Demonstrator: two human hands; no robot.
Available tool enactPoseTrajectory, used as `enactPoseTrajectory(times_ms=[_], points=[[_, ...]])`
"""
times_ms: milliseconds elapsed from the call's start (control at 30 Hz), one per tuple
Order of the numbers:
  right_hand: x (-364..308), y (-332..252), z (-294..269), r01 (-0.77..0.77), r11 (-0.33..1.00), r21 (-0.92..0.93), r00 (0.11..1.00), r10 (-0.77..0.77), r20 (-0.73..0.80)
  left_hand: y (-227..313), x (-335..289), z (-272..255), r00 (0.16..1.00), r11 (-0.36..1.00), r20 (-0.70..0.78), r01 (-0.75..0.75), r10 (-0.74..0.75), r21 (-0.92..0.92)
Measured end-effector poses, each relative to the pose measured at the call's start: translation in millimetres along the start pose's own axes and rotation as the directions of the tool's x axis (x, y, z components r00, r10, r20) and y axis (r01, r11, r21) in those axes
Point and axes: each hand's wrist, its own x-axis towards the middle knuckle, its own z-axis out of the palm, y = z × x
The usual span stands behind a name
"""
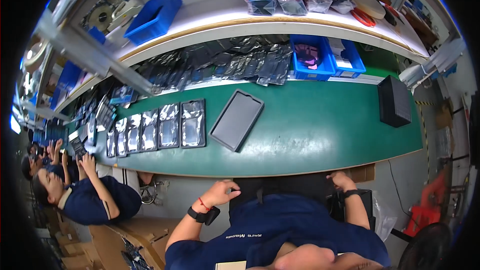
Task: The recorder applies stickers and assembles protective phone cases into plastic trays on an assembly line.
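My left hand (221,193), a dark watch and a red string on its wrist, hovers in front of the table's near edge. Its fingers are loosely curled, thumb apart, and nothing shows in them. On the other side of my lap is my right hand (341,180), also with a dark wristband; its fingers are half bent and hold nothing that I can see. Beyond the left hand, a grey rectangular tray (237,120) lies tilted on the green table (310,135). To its left stands a row of several black trays (193,124) with shiny film-wrapped flat items.
A black stack of trays (394,101) stands at the table's right end. Silvery bags (225,60) and blue bins (311,71) line the back under a white shelf (215,5). At left a co-worker (100,197) handles a dark item. A red stool (425,207) is at right.
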Motion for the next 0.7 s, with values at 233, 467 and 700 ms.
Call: enactPoseTrajectory(times_ms=[233,467,700], points=[[-159,-160,-43,0.591,0.773,0.231,0.776,-0.623,0.100,139,50,-64,0.628,0.706,-0.537,-0.028,0.563,0.707],[-106,-240,-33,0.622,0.603,0.500,0.698,-0.716,-0.006,150,103,-70,0.784,0.830,-0.514,-0.001,0.347,0.558],[-87,-307,-10,0.818,0.208,0.537,0.532,-0.628,-0.568,174,103,-25,0.801,0.780,-0.510,-0.524,0.314,-0.343]])
